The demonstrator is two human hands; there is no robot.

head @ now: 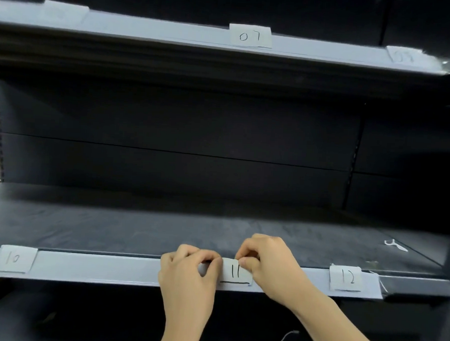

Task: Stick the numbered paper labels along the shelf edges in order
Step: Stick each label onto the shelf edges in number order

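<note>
The white paper label marked 11 lies against the pale front edge of the lower shelf. My left hand pinches the label's left side with curled fingers. My right hand pinches its upper right corner between thumb and fingertips. On the same edge, the label 10 sits far to the left and the label 12 to the right. The label 07 is on the upper shelf edge, with a blurred label to its left and another to its right.
A small white scrap lies on the dark lower shelf board at the right. A thin white cord hangs in the dark space below the shelf. A dark upright divides the back panel at the right.
</note>
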